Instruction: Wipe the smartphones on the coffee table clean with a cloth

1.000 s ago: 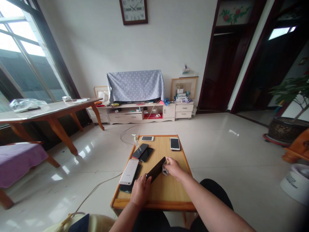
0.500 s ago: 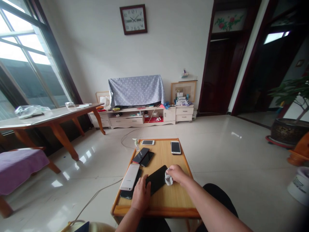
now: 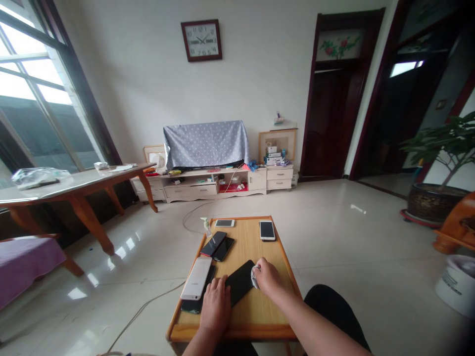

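Lowered from its steep tilt of a second ago, one black phone (image 3: pixel 240 284) now lies flat on the tabletop (image 3: pixel 247 237) toward the near edge, the left hand (image 3: pixel 216 301) over its near-left end — gripping or not, I cannot tell — and the right hand (image 3: pixel 267 277) closed at its other end. Six more phones show: one pale phone (image 3: pixel 196 281) over one dark phone (image 3: pixel 191 306) and two overlapping black ones (image 3: pixel 213 243) by the left edge, two white phones (image 3: pixel 267 230) at the far corners. That right hand grips one pale cloth (image 3: pixel 254 278); one pump bottle (image 3: pixel 207 228) stands near the far-left corner.
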A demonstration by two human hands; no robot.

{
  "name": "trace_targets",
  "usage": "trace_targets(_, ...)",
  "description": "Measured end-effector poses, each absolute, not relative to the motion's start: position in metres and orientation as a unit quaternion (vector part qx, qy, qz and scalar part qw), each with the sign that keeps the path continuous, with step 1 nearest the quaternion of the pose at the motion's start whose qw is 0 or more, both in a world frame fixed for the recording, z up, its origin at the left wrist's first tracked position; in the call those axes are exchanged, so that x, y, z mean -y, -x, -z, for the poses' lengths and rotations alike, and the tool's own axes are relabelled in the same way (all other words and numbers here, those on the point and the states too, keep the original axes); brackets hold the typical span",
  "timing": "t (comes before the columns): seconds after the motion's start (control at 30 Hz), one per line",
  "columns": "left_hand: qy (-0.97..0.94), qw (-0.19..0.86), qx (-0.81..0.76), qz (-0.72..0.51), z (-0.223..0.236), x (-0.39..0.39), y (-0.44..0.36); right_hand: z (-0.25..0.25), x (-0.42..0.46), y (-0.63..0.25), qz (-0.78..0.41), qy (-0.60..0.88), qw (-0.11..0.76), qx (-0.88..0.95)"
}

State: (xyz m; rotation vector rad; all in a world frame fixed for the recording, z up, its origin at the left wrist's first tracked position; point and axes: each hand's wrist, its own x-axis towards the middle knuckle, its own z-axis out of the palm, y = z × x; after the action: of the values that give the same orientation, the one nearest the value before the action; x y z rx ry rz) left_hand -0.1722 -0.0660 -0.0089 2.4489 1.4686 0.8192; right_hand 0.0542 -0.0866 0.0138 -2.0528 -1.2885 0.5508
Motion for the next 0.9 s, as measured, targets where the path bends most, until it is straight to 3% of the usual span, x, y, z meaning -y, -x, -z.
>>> trace_targets(0.13,-0.829,0.032,-0.5,-0.248,0.008,0.068,0.172,-0.015,0.091,-0.047,-0.178,0.78,0.305,0.517)
trace_targets(0.33,-0.826,0.032,-0.512,-0.234,0.002,0.075,0.172,-0.008,0.088,-0.046,-0.167,0.78,0.314,0.515)
trace_targets(0.8,-0.818,0.086,-0.539,-0.182,-0.007,0.085,0.173,-0.005,0.091,-0.04,-0.208,0.699,0.451,0.514)
trace_targets(0.9,-0.821,0.096,-0.538,-0.163,-0.01,0.087,0.174,-0.004,0.098,-0.039,-0.179,0.711,0.407,0.544)
